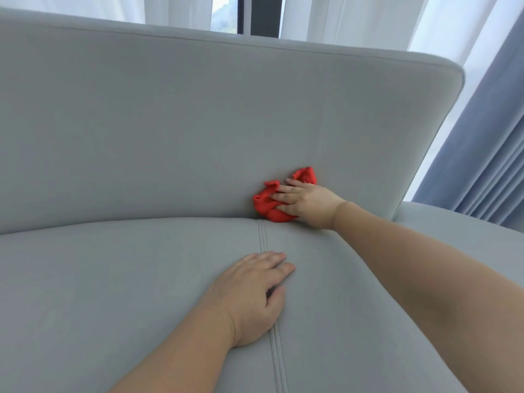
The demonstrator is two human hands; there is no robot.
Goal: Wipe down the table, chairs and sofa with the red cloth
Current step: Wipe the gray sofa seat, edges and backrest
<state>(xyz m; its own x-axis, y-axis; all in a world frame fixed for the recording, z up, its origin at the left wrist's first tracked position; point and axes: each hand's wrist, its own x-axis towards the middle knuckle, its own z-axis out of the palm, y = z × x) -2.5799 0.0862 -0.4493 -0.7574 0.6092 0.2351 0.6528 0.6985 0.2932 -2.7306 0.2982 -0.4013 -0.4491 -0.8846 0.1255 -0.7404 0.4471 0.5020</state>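
One red cloth [266,205], two hands, one grey sofa [442,222].
The right hand [307,204] presses the bunched cloth, fingers spread, against the backrest's [170,123] foot, at 12 o'clock from the left hand [249,296], which lies flat and empty on the seat [113,279].

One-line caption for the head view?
Right hand presses crumpled red cloth against grey fabric sofa backrest; left hand rests flat on the seat.
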